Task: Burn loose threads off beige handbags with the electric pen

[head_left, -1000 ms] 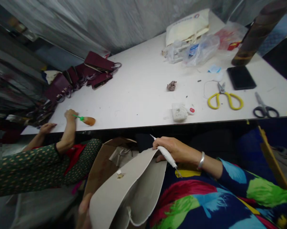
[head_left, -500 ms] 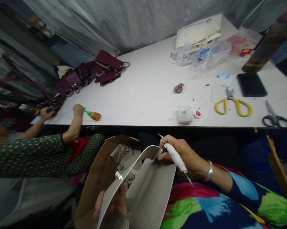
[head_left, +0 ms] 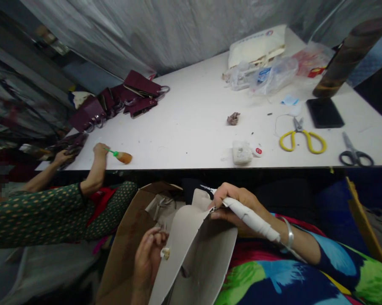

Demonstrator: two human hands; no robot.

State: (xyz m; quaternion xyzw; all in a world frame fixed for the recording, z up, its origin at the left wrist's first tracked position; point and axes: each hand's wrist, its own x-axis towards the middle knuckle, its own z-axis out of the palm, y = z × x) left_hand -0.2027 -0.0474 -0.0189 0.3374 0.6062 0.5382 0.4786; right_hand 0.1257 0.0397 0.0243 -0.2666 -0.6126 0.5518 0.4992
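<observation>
My right hand (head_left: 233,205) is closed around a white pen-shaped tool (head_left: 251,218), whose tip rests at the top edge of a grey curved leather piece (head_left: 191,250) on my lap. My left hand (head_left: 148,256) pinches that piece's left edge beside a small metal clasp (head_left: 164,253). An open cardboard box (head_left: 127,237) with more grey parts sits just behind the piece, below the table edge.
A white table (head_left: 194,127) carries yellow scissors (head_left: 302,137), black scissors (head_left: 354,154), a dark phone (head_left: 324,112), plastic bags (head_left: 267,72), a small white box (head_left: 241,151) and maroon purses (head_left: 121,99). Another person's hand (head_left: 99,149) at the left edge holds a green-capped bottle (head_left: 121,156).
My left hand has come up from under the grey piece and now grips its left edge by the clasp. The piece has turned, and the tool now lies flatter.
</observation>
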